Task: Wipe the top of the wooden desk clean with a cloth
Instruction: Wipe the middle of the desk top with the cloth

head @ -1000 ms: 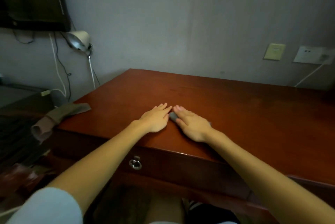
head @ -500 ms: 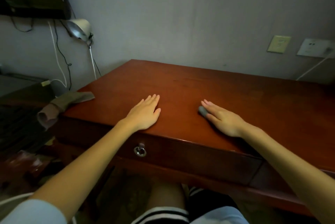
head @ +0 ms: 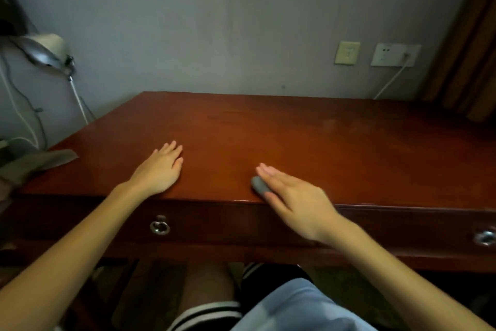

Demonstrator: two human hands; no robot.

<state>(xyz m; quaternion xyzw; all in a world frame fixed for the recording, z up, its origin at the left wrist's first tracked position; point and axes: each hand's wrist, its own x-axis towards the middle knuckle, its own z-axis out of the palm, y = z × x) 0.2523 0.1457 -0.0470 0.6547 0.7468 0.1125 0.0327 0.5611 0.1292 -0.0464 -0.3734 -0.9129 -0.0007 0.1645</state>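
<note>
The reddish-brown wooden desk (head: 335, 148) fills the middle of the head view. My left hand (head: 161, 169) lies flat on its top near the front left, fingers apart and holding nothing. My right hand (head: 298, 202) reaches over the front edge, fingers stretched forward, pressing on a small grey cloth (head: 258, 185). Only a rounded bit of the cloth shows beside my thumb; the rest is hidden under the hand.
An olive-brown rag (head: 40, 161) drapes over the desk's left corner. A desk lamp (head: 45, 49) and cables stand to the left. Wall sockets (head: 394, 55) with a white cord and a curtain (head: 472, 62) are at the right. Ring pulls (head: 160, 226) hang on the drawers.
My right hand slid rightward away from my left hand with the grey cloth, then drew back to the front edge. My left hand stayed flat in about the same spot.
</note>
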